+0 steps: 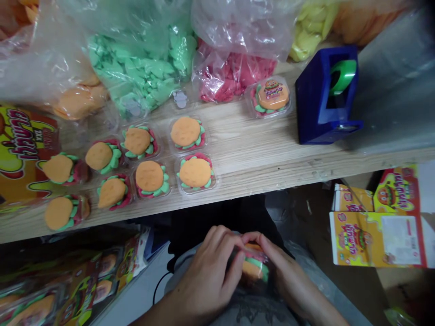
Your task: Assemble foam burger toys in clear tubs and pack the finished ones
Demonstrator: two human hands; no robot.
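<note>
**Hand position.** My left hand (207, 276) and right hand (288, 280) are together at my lap, with the fingertips meeting over one burger-shaped candy (253, 267). Both hands are clamped on it from either side. Its orange bun and green layer show between my fingers, but the hands hide most of it, so I cannot confirm whether it sits in a clear tray like the others.

**Step in hand.** I judge this to be close handling of a single unit, held below the desk (244, 154) rather than on it. My fingers cover the contact area, so I cannot determine the exact action from this view.

**Next move.** The hold calls for even finger pressure on both sides, keeping the unit level so that its layers stay aligned.

**Work area.** Open-topped clear trays (195, 172) holding the same burger-shaped items stand in loose rows on the desk, ahead of my hands. A labelled pack (272, 96) lies further along, near a blue tape dispenser (319, 97) loaded with a green tape roll (342, 77). Behind the trays are a plastic bag of green pieces (139, 68) and a plastic bag of red pieces (234, 72). A printed carton blank (377, 237) lies to the right, below the desk edge. Printed packs (78, 285) lie low on the left, beneath the desk.
</note>
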